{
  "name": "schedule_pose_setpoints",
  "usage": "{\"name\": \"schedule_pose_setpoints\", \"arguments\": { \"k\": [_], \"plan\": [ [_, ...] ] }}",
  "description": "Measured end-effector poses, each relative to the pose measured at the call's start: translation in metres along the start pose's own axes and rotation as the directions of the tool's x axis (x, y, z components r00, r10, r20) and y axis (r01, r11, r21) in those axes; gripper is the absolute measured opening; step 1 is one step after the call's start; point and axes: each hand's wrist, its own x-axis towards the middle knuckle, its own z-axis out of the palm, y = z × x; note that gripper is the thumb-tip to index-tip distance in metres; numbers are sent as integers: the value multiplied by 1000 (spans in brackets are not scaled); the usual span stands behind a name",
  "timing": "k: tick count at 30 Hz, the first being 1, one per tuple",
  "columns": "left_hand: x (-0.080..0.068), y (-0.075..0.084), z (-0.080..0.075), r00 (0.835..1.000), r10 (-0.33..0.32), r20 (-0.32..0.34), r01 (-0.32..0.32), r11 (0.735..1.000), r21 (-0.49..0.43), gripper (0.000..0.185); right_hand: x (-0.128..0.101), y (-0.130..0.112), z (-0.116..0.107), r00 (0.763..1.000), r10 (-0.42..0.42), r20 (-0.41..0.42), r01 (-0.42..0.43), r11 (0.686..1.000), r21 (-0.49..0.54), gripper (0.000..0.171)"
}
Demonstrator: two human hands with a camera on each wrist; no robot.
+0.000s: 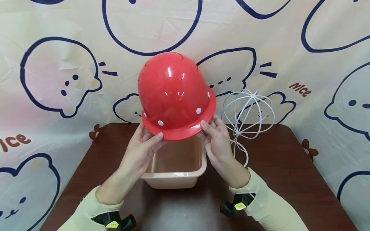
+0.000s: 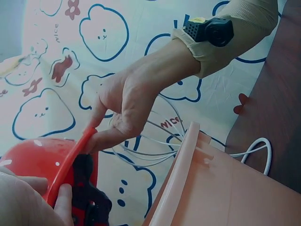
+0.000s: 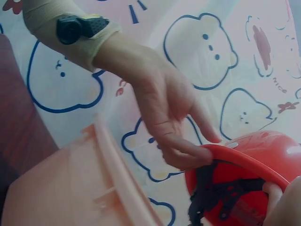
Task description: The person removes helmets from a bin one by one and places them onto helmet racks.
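Nearest, two pale-sleeved forearms rise from the table's front edge, each with a black wrist camera. The left hand (image 1: 140, 150) and right hand (image 1: 217, 141) angle upward and inward, each pinching the brim of a glossy red plastic hard hat (image 1: 174, 94) between thumb and curled fingers. The hat hangs tilted in the air above an open peach plastic bin (image 1: 176, 178) on the dark brown wooden table (image 1: 289, 179). Behind, to the right, stands a white wire ball frame (image 1: 248, 114) before the cartoon-bear backdrop (image 1: 57, 73)
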Motion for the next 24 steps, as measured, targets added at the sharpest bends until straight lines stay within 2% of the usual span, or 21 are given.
{"name": "schedule_pose_setpoints", "arguments": {
  "k": [4, 9, 15, 24],
  "plan": [
    [2, 2, 0, 999, 8, -34, -7, 1000, 19, 75, -1, 6, 0, 1000, 6, -4, -6, 1000, -4, 32],
    [2, 6, -1, 997, -10, -77, 14, 999, 47, 79, -5, 5, 0, 999, 7, -36, -11, 994, -107, 34],
    [2, 15, 3, 997, -15, -81, 22, 997, 80, 79, -10, -8, 1, 996, 63, -58, -76, 966, -249, 38],
    [8, 21, 16, 996, -7, -86, 16, 994, 108, 81, -7, -30, 4, 993, 97, -68, -114, 938, -327, 37]
  ]
}}
